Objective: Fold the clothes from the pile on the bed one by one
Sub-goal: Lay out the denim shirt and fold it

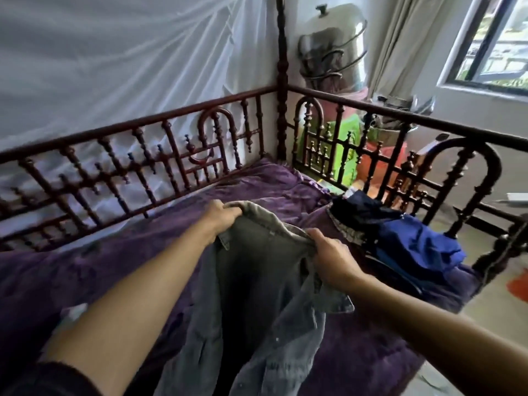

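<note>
The purple bed (71,281) fills the lower frame. At centre hangs a grey denim garment (257,281), with the pile (411,241) at centre right. The left hand (221,218) and right hand (330,252) each pinch its top edge, holding it open; laying it flat likely comes next.

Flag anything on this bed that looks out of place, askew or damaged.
Nothing looks damaged or spilled. The clothes pile lies heaped by the rail, its blue garment near the edge of the bed. The left hand and right hand grip the grey denim garment.

Both arms extended forward; left grip (222,216), right grip (329,252) clenched on garment (257,281).
</note>
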